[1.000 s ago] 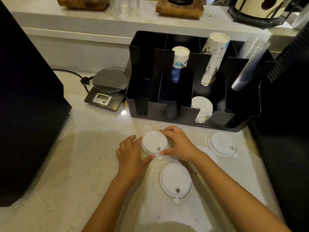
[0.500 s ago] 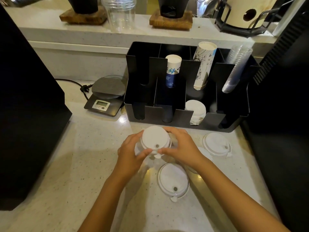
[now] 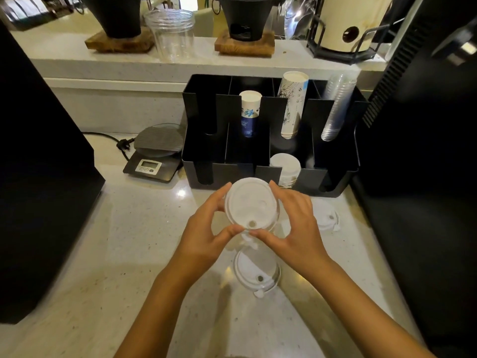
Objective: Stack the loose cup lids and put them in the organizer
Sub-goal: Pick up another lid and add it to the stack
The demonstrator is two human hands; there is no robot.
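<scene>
We see a pale speckled countertop carrying everything, dark machines to either side. At the back of the work area sits the black compartment organizer, slotted front walls facing us so stacks can be slid in and pulled out. Its rear cells hold a blue-print paper cup stack, a taller white paper cup stack and clear plastic cups, all tilted. One front cell, right of centre, already holds a stack of white lids; we judge that is where the held lids go. A digital scale sits just left of the organizer.

Both forearms reach in from the bottom edge and converge mid-frame, above the counter and just in front of the organizer. The left hand and right hand cup the held lid stack from opposite sides, thumbs meeting at the near edge, fingers curled round the far rim, a narrow grip closed on the rim, probably to square the lids up. How many lids are in it, we cannot tell.

Still loose on the counter: one lid below the hands, sip tab toward us, and another lid right of the right hand, near the organizer. So the stacking looks part done.
</scene>
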